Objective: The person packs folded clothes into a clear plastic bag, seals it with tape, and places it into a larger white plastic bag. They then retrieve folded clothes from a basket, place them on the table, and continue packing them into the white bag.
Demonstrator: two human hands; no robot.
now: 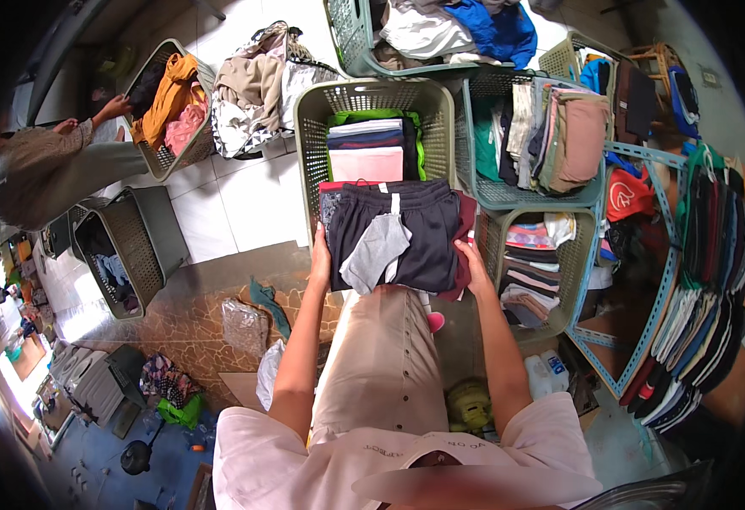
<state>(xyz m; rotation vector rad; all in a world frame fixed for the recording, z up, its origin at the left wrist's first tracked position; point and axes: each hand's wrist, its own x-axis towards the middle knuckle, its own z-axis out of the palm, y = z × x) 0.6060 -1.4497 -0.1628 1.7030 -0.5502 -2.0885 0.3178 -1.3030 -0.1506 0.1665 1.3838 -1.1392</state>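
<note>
Between my two hands is a stack of folded clothes, topped by dark shorts (429, 248) with a drawstring waistband. A grey sock (375, 252) lies across the shorts. My left hand (320, 258) grips the stack's left side, and my right hand (472, 264) holds its right side, where maroon cloth (466, 217) shows. The stack is over the near end of an olive plastic laundry basket (372, 90). Inside that basket stand folded clothes, among them a pink piece (366, 164), within a bright green bag (421, 150). The stack hides the basket's near part.
Teal baskets of folded (538, 197) and loose (353, 38) laundry adjoin it, with another olive basket (576, 268) at right. Hanging clothes (710, 223) line the right side. At left, another person's hand (114, 106) touches a basket of orange and pink clothes (168, 162).
</note>
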